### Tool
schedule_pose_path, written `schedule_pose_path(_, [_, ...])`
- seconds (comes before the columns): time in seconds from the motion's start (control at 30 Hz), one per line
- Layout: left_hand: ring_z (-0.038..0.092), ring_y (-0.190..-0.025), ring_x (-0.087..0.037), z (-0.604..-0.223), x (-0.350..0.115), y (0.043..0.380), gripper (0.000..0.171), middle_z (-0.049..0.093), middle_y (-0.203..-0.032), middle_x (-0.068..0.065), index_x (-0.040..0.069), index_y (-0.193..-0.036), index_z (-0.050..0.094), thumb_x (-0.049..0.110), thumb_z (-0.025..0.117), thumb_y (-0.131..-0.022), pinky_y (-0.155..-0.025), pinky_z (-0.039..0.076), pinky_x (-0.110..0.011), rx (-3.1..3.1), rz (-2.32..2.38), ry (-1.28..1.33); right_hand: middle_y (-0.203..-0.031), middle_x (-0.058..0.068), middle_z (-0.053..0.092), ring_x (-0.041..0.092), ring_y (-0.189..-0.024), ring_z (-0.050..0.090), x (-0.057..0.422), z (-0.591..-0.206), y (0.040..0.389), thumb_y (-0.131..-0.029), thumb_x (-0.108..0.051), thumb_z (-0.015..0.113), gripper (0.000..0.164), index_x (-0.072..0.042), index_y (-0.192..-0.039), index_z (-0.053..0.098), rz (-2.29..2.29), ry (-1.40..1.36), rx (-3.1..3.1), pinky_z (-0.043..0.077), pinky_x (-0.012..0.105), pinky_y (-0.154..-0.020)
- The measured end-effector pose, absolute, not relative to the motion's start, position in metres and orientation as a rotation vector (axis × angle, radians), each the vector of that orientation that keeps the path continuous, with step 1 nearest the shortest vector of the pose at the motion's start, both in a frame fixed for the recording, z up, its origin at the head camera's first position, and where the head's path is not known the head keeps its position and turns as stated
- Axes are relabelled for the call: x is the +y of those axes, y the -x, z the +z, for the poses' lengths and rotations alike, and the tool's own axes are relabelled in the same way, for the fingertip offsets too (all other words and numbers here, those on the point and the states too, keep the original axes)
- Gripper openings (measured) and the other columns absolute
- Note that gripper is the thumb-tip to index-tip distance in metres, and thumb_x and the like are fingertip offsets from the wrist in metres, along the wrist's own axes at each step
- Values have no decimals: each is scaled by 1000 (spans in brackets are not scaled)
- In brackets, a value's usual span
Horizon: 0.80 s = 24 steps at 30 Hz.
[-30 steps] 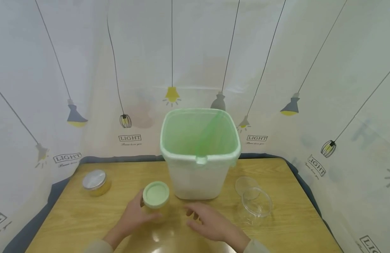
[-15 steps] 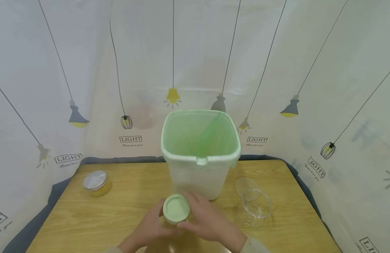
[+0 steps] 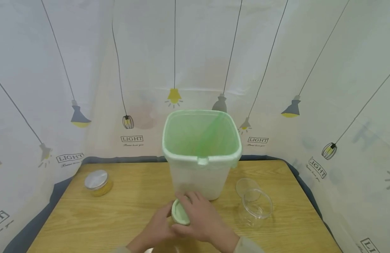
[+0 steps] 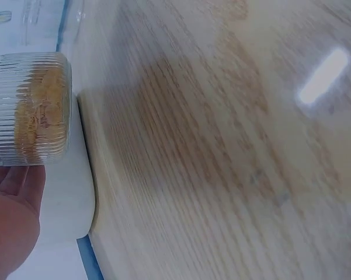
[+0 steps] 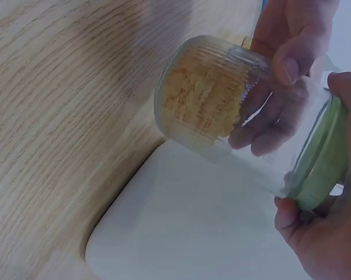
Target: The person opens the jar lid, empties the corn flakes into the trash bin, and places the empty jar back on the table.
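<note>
A ribbed glass jar [image 5: 201, 96], part filled with orange-yellow flakes, is held above the table just in front of a white bin. My left hand [image 3: 158, 226] grips its glass side; in the right wrist view the thumb is on the near side and the fingers show through the glass behind. My right hand [image 3: 202, 218] holds the pale green lid [image 3: 180, 213], fingers over its top and thumb at its edge. The lid sits on the jar's mouth. From the left wrist, the jar's bottom and its contents [image 4: 44, 114] show well clear of the wood.
The white bin [image 3: 195, 179] with a green rim stands at the table's middle back, its top open. A silver-lidded jar [image 3: 98, 182] with yellow contents is at the left. Rightward are a clear cup [image 3: 257, 207] and a clear disc [image 3: 244, 183]. A printed curtain surrounds the wooden table [image 3: 125, 196].
My left hand has carried the jar rightward and nearer to me. The right hand has come in from the right, and its fingers now cover part of the lid.
</note>
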<state>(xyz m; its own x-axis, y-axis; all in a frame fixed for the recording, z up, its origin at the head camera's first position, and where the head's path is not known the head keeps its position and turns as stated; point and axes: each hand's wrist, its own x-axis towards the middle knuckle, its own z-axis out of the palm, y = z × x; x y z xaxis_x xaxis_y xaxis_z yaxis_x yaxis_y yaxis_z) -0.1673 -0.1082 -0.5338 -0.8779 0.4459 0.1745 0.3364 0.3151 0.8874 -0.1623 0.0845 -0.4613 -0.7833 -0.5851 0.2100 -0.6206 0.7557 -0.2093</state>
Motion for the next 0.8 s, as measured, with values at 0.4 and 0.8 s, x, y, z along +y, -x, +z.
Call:
schedule_pose_path(0.4, [57,-121,-20,-535,-89,163,84,55,-136,0,20,-143,38,39,83,-74,-100,50,-34,2495,1656,-534,-116,3,57,18,-102,54,77,-472,165,-86,-67,55,68,-15,-128,54,442,-782,-2777,55,33,-79])
schedule_pose_path(0.8, [62,-114,-15,-535,-89,159,86,62,-131,6,25,-143,43,61,76,-72,-93,54,-33,2710,1431,-452,-111,0,57,15,-98,52,79,-473,169,-84,-71,54,71,-18,-130,55,457,-840,-2760,53,31,-79])
